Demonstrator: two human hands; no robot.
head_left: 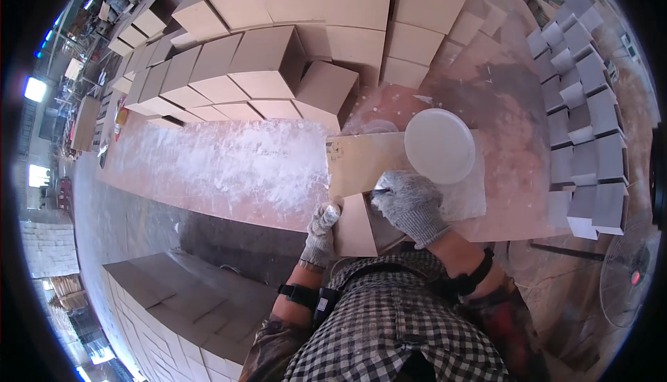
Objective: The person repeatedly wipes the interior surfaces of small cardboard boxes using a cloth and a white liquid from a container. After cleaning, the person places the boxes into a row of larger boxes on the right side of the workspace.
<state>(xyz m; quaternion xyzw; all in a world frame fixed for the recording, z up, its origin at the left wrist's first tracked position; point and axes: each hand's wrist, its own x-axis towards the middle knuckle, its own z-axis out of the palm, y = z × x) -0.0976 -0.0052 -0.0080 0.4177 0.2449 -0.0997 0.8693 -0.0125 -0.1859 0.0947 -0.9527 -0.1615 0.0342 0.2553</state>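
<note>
We see a cardboard box (354, 226), its plain tan face toward us and the adjoining face dark grey, set askew at the counter's (511, 198) near edge, between the left hand (321, 233) and right hand (410, 207).

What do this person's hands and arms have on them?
The left hand and right hand wear grey knitted gloves, with whitish fingertips on the left. Each forearm has a black strap; a small dark device sits by the left one. The dark patterned sleeves show red on the right.
</note>
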